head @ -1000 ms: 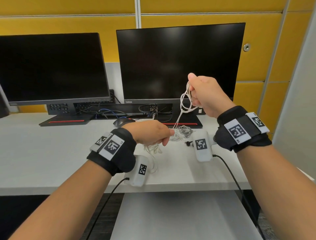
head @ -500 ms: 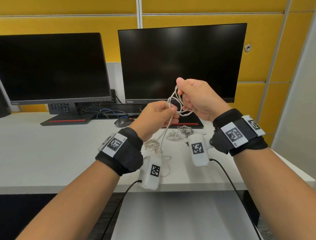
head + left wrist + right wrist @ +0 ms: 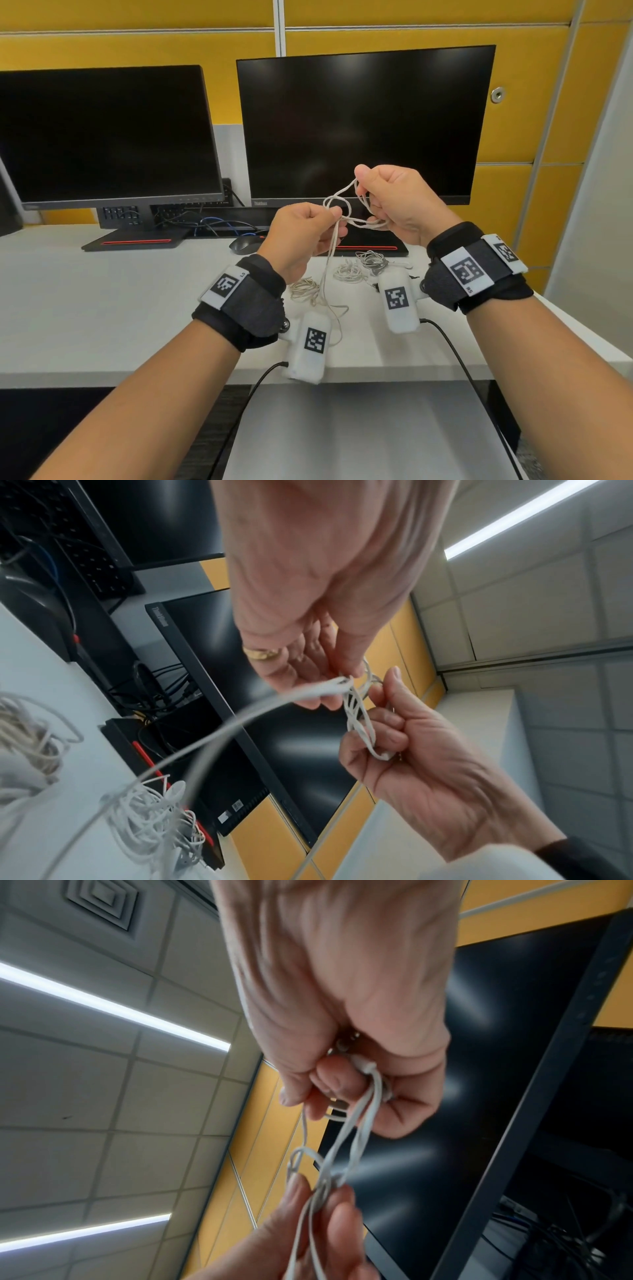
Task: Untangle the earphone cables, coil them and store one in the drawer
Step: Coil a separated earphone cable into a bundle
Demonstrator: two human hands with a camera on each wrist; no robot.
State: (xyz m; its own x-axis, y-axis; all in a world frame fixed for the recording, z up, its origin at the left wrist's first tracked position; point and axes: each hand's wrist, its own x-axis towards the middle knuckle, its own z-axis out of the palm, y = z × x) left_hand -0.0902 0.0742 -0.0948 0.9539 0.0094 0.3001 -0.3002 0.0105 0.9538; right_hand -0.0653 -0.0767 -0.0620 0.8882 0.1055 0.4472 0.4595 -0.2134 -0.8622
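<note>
Both hands are raised above the table (image 3: 102,308), in front of the right monitor (image 3: 363,126). The right hand (image 3: 399,202) curls its fingers around several loops of a white cable (image 3: 346,214). The left hand (image 3: 301,233) pinches the same cable at a knot; its strands hang down to the table. 3 more cable bundles (image 3: 349,272) lie near the table's right edge.

Both forearms reach forward, hands raised close together at chest height. The left hand (image 3: 301,236) pinches with fingertips; the right hand (image 3: 399,202), slightly higher, has its fingers curled in a grip.
</note>
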